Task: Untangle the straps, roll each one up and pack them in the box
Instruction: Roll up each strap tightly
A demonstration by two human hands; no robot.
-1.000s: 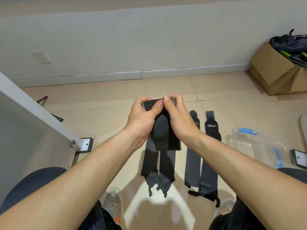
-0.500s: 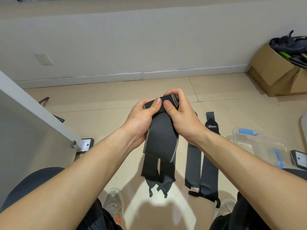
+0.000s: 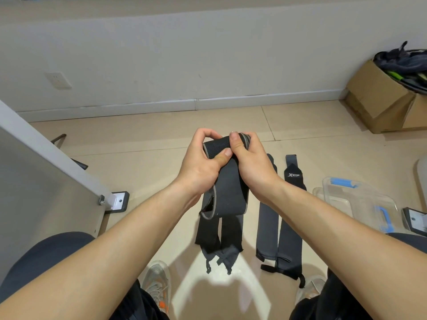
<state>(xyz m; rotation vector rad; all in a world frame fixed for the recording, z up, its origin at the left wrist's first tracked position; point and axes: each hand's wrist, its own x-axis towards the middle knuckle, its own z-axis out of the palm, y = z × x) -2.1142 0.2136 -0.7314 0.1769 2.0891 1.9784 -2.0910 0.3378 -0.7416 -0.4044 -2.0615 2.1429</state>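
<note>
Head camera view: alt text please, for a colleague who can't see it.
The left hand and right hand grip a black strap above the floor, its top end rolled between them and its tail hanging down. More dark straps lie flat on the floor beneath, with a clear plastic box to their right.

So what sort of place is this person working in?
Probably a plain spare room or storeroom rather than a furnished living space. It has a bare tiled floor, a blank wall with a single socket, and a cardboard box stuffed with gear in the corner.
</note>
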